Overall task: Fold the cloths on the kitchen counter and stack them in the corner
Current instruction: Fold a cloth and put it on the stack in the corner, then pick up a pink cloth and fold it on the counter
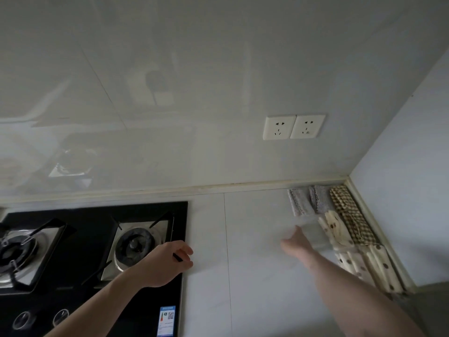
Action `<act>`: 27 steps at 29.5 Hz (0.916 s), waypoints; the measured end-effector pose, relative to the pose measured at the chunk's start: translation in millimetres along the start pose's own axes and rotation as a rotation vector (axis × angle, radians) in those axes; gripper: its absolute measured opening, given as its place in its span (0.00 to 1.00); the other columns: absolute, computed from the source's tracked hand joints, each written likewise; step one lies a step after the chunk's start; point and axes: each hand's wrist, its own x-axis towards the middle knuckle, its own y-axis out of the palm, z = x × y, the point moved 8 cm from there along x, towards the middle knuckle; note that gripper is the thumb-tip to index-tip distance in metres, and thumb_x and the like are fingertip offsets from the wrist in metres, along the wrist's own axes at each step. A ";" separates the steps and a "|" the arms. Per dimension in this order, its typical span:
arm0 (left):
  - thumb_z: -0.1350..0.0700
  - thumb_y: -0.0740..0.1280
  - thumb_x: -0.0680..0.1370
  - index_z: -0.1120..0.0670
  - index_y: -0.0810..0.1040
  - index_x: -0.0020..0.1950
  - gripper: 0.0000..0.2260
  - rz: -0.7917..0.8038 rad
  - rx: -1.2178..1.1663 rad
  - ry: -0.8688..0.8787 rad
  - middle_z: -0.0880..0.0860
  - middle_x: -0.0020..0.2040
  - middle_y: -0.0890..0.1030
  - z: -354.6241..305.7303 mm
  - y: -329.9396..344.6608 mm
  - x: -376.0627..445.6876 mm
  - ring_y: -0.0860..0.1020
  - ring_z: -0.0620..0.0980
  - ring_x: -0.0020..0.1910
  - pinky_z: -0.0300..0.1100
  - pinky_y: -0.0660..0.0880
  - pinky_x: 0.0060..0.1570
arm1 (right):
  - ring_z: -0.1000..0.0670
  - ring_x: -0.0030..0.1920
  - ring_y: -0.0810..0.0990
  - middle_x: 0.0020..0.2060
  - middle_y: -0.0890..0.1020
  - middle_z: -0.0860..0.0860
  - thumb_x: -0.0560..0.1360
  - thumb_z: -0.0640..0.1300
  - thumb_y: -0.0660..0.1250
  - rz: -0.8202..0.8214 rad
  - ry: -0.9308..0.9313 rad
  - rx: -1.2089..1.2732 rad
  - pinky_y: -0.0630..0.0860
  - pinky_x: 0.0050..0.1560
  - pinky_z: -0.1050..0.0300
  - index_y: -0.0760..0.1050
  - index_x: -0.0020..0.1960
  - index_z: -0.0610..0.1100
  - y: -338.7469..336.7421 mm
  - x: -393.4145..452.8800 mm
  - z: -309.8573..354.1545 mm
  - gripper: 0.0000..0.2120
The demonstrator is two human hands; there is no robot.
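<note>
Folded cloths lie in the counter's right corner: two grey lace-edged cloths (301, 203), a brown checked cloth (349, 215) along the side wall, and cream cloths with brown dots (379, 266) nearer me. My right hand (297, 242) reaches toward this group, blurred by motion, its fingertips at a pale, blurred cloth (315, 235) beside the cream ones. Whether the fingers grip that cloth is unclear. My left hand (167, 262) rests at the right edge of the gas hob (92, 239), fingers loosely curled and holding nothing.
The black glass hob with two burners fills the counter's left side. Pale counter (255, 276) stretches between hob and cloths. A double wall socket (294, 126) sits above the corner. Tiled walls close off the back and right.
</note>
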 end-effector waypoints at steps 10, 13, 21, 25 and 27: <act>0.48 0.73 0.78 0.43 0.79 0.60 0.11 -0.049 -0.156 -0.089 0.44 0.54 0.84 65.8 12.4 -64.3 0.82 0.38 0.53 0.36 0.78 0.59 | 0.43 0.78 0.62 0.78 0.62 0.47 0.76 0.49 0.63 0.235 -0.202 -0.423 0.59 0.77 0.53 0.60 0.80 0.44 109.5 -113.2 7.6 0.34; 0.48 0.75 0.77 0.44 0.80 0.60 0.12 -0.114 -0.213 -0.139 0.44 0.54 0.84 98.7 1.2 -94.3 0.82 0.35 0.53 0.32 0.77 0.56 | 0.47 0.72 0.73 0.72 0.74 0.48 0.73 0.49 0.67 0.331 -0.228 -0.302 0.70 0.68 0.61 0.70 0.75 0.46 133.9 -152.8 34.3 0.31; 0.49 0.72 0.78 0.40 0.79 0.60 0.11 -0.421 -0.336 -0.265 0.42 0.55 0.83 194.9 -49.1 -210.2 0.82 0.36 0.50 0.32 0.77 0.47 | 0.49 0.73 0.71 0.76 0.70 0.52 0.75 0.55 0.71 0.484 -0.559 -0.129 0.70 0.71 0.56 0.66 0.78 0.53 222.7 -276.6 161.0 0.34; 0.48 0.71 0.79 0.37 0.78 0.58 0.10 -0.514 -0.344 -0.314 0.41 0.52 0.83 241.5 -57.7 -274.0 0.81 0.32 0.48 0.31 0.77 0.46 | 0.52 0.73 0.70 0.74 0.69 0.57 0.73 0.58 0.70 0.577 -0.710 -0.085 0.71 0.71 0.52 0.66 0.76 0.60 270.0 -352.7 222.9 0.33; 0.47 0.71 0.79 0.37 0.78 0.59 0.10 -0.549 -0.340 -0.321 0.38 0.55 0.82 266.8 -61.2 -304.0 0.80 0.32 0.51 0.34 0.78 0.48 | 0.54 0.72 0.70 0.74 0.69 0.57 0.74 0.57 0.70 0.611 -0.762 -0.075 0.70 0.70 0.53 0.66 0.76 0.60 293.6 -387.0 246.6 0.31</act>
